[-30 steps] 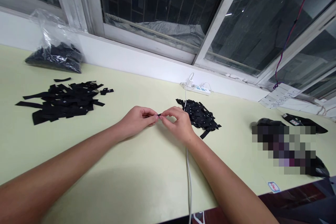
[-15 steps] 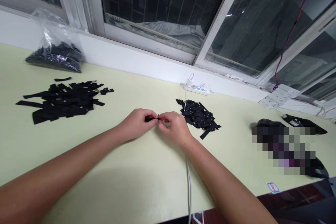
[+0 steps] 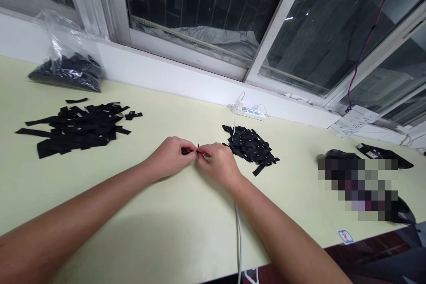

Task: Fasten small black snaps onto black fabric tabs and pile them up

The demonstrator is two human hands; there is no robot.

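My left hand (image 3: 171, 156) and my right hand (image 3: 218, 159) meet fingertip to fingertip above the middle of the table. Both are closed in a pinch on one small black fabric strip (image 3: 199, 146); only a dark tip and a bit between the fingers show, the rest is hidden. Just beyond my right hand lies a pile of short black strips with small light marks (image 3: 251, 145). A wider, looser pile of black fabric strips (image 3: 81, 126) spreads to the left of my left hand.
A clear plastic bag (image 3: 68, 69) of black pieces stands at the back left. By the wall sits a white power strip (image 3: 251, 112); its cable (image 3: 238, 239) runs under my right arm. Dark items (image 3: 344, 159), partly blurred out, lie on the right of the pale table.
My hands stay pinched together and have shifted very slightly left. A pointed tip of the black strip now sticks up more clearly between the fingers.
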